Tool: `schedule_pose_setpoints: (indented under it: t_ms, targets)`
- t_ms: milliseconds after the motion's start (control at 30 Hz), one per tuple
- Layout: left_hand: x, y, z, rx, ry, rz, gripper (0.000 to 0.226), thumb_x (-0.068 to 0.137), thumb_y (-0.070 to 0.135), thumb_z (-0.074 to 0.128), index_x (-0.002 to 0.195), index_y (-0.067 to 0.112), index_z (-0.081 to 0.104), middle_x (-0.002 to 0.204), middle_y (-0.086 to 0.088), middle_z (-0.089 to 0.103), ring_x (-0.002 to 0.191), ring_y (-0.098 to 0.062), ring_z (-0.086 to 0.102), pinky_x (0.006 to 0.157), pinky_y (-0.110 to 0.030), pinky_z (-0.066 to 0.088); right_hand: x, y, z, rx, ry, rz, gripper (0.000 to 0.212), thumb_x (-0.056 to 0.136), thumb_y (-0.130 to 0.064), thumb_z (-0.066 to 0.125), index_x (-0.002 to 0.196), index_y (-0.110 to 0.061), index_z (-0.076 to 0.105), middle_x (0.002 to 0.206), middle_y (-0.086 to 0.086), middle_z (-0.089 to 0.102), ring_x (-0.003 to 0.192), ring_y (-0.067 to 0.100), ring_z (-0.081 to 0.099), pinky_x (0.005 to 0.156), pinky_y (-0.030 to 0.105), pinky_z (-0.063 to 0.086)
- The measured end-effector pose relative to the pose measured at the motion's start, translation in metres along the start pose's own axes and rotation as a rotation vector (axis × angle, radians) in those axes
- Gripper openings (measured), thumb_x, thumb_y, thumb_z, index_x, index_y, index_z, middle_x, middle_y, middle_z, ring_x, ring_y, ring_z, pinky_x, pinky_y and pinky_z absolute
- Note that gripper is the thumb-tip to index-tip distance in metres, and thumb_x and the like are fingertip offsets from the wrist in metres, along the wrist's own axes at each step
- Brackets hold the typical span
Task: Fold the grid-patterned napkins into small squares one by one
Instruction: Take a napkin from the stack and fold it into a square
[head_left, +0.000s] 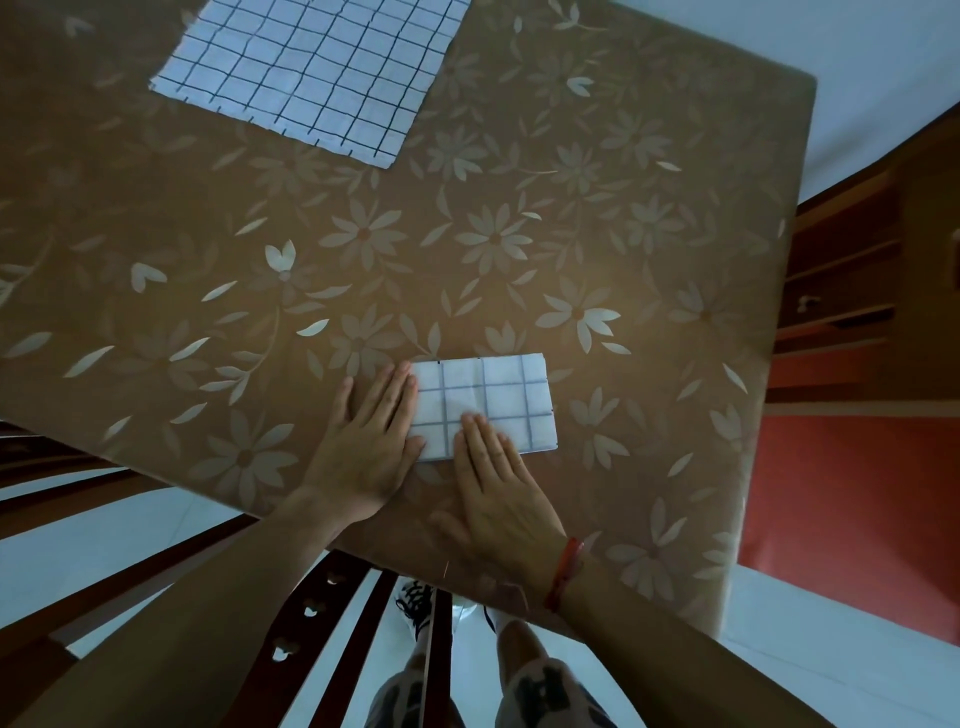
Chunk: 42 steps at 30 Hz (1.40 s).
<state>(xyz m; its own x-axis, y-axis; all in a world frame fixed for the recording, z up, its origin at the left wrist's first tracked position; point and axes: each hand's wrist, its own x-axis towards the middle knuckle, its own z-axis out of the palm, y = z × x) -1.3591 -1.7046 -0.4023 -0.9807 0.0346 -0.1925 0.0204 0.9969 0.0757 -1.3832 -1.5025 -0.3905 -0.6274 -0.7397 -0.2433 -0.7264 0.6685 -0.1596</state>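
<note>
A white napkin with a dark grid (498, 395), folded into a small rectangle, lies flat near the table's front edge. My left hand (371, 441) rests flat with fingers together along the napkin's left edge, fingertips overlapping it. My right hand (501, 493) lies flat, palm down, with its fingertips pressing the napkin's lower middle. Neither hand grips anything. A second grid-patterned napkin (311, 73) lies unfolded and flat at the far side of the table, partly cut off by the top of the view.
The table (623, 234) wears a brown cloth with pale flowers. A wooden chair back (322, 613) stands at the front edge below my arms. Wooden furniture (852, 291) and a red floor area (857, 493) lie to the right.
</note>
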Motion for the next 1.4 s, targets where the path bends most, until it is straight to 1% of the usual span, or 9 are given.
schedule_pose_setpoints:
  t_ms: [200,500,733,833,967,1100,1167,1233,1400]
  targets:
    - [0.0,0.0,-0.002,0.007,-0.007,-0.004,0.066,0.1,0.043,0.015,0.152,0.002,0.019,0.161,-0.012,0.014,0.15,-0.023,0.009,0.117,-0.056,0.012,-0.029,0.045,-0.003,-0.084,-0.041,0.098,0.088,0.095,-0.064,0.023,0.144,0.009,0.029,0.154,0.028,0.019,0.144,0.039,0.02,0.113,0.053,0.029]
    - [-0.001,0.003,-0.005,-0.004,-0.002,-0.015,0.065,0.1,0.044,0.013,0.152,0.004,0.016,0.161,-0.012,0.012,0.15,-0.022,0.005,0.117,-0.056,0.013,-0.035,0.049,-0.008,-0.055,-0.004,0.18,0.086,0.096,-0.062,0.018,0.145,0.007,0.029,0.154,0.025,0.022,0.144,0.037,0.022,0.114,0.052,0.027]
    - [-0.001,0.004,-0.006,-0.045,-0.006,-0.025,0.066,0.1,0.044,0.018,0.151,0.003,0.021,0.161,-0.013,0.015,0.149,-0.022,0.008,0.116,-0.058,0.017,0.009,0.059,-0.03,0.117,0.18,0.204,0.064,0.095,-0.043,0.038,0.14,0.002,0.04,0.148,0.023,0.038,0.137,0.036,0.037,0.112,0.048,0.028]
    - [0.0,0.005,-0.008,-0.05,-0.007,-0.032,0.066,0.099,0.044,0.018,0.152,0.003,0.02,0.162,-0.012,0.013,0.15,-0.022,0.006,0.117,-0.057,0.017,0.039,0.068,-0.046,0.143,0.174,0.172,0.058,0.09,-0.034,0.048,0.138,-0.001,0.043,0.141,0.018,0.044,0.125,0.034,0.047,0.104,0.049,0.043]
    - [0.0,0.005,-0.008,-0.056,-0.01,-0.037,0.067,0.099,0.045,0.021,0.151,0.003,0.022,0.162,-0.012,0.011,0.15,-0.022,0.006,0.117,-0.056,0.019,0.068,0.077,-0.063,0.164,0.142,0.128,0.052,0.087,-0.024,0.055,0.136,-0.011,0.047,0.134,0.007,0.049,0.116,0.028,0.05,0.095,0.042,0.046]
    - [0.001,0.005,-0.01,-0.075,-0.005,-0.042,0.067,0.098,0.044,0.022,0.15,0.003,0.024,0.162,-0.011,0.012,0.15,-0.022,0.008,0.116,-0.055,0.022,0.085,0.088,-0.068,0.179,0.109,0.137,0.037,0.084,-0.023,0.055,0.12,-0.016,0.059,0.121,0.005,0.057,0.108,0.028,0.052,0.089,0.042,0.048]
    - [0.001,0.006,-0.01,-0.079,-0.003,-0.041,0.067,0.098,0.044,0.021,0.15,0.003,0.024,0.162,-0.011,0.012,0.15,-0.022,0.008,0.116,-0.055,0.021,0.091,0.092,-0.069,0.207,0.099,0.14,0.021,0.082,-0.024,0.051,0.1,-0.018,0.06,0.107,0.003,0.06,0.099,0.027,0.054,0.083,0.043,0.05]
    - [0.001,0.006,-0.01,-0.084,-0.001,-0.043,0.067,0.098,0.045,0.021,0.151,0.003,0.024,0.162,-0.011,0.011,0.15,-0.022,0.008,0.116,-0.055,0.022,0.096,0.094,-0.072,0.244,0.075,0.15,0.005,0.079,-0.026,0.047,0.078,-0.023,0.05,0.092,-0.001,0.058,0.09,0.025,0.055,0.077,0.042,0.051]
    - [0.0,0.005,-0.007,-0.095,-0.003,-0.045,0.067,0.099,0.045,0.022,0.152,0.004,0.022,0.163,-0.01,0.008,0.15,-0.021,0.005,0.116,-0.055,0.02,0.106,0.095,-0.082,0.249,-0.019,0.238,0.035,0.089,-0.047,0.041,0.07,-0.019,0.051,0.071,-0.003,0.059,0.078,0.025,0.058,0.072,0.039,0.048]
